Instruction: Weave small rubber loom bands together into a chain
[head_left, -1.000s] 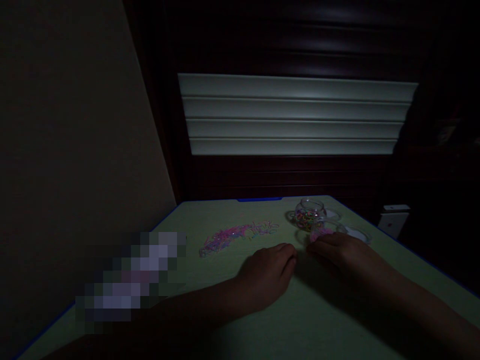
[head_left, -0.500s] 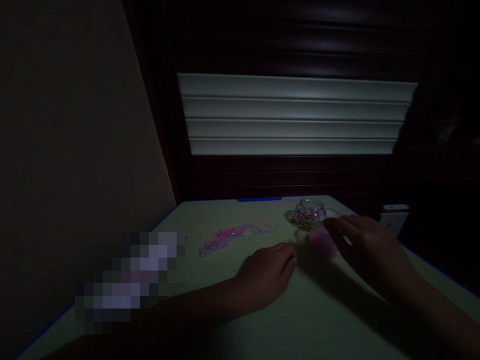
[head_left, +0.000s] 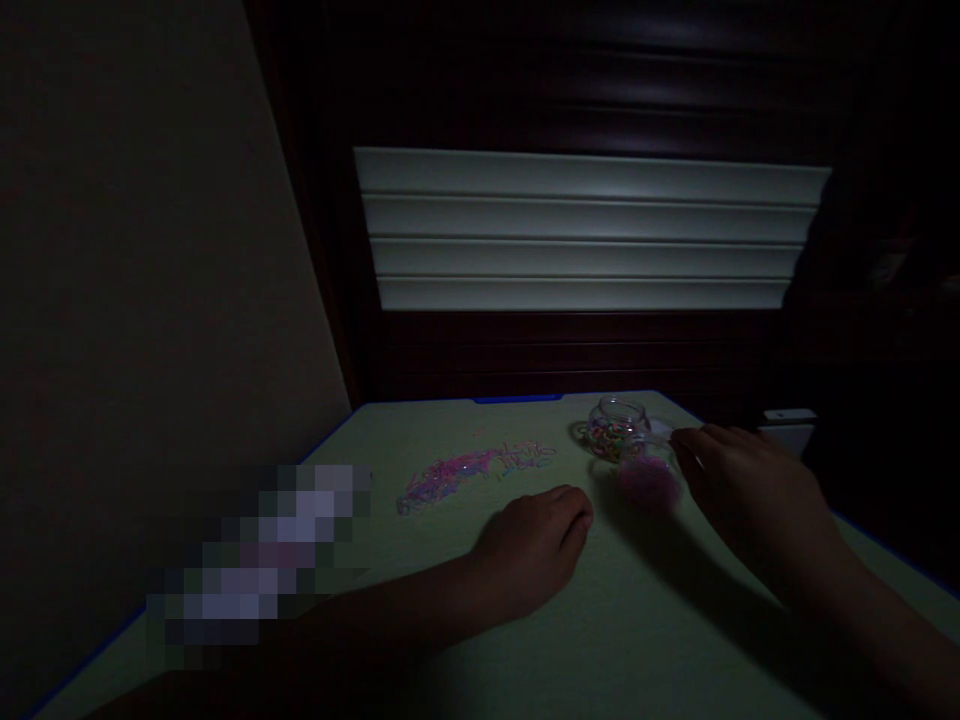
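My left hand rests on the pale green table, its fingers curled and pressed together; what they hold, if anything, is hidden. At the right, my right hand has its fingers closed beside the rim of a clear container with small pink pieces inside. What those fingertips pinch is too dark to tell. Behind that container stands a round glass jar partly filled with multicoloured small bands. A loose heap of pink and purple bands lies left of centre, thinning out toward the right.
The green table has a blue edge. A pixelated pale object lies at its left side. A white box-like object is beyond the right edge. Dark panelling and a slatted light panel stand behind.
My right hand has moved slightly right, away from the inside of the pink container, whose rim now shows more. My left hand has stayed in place.
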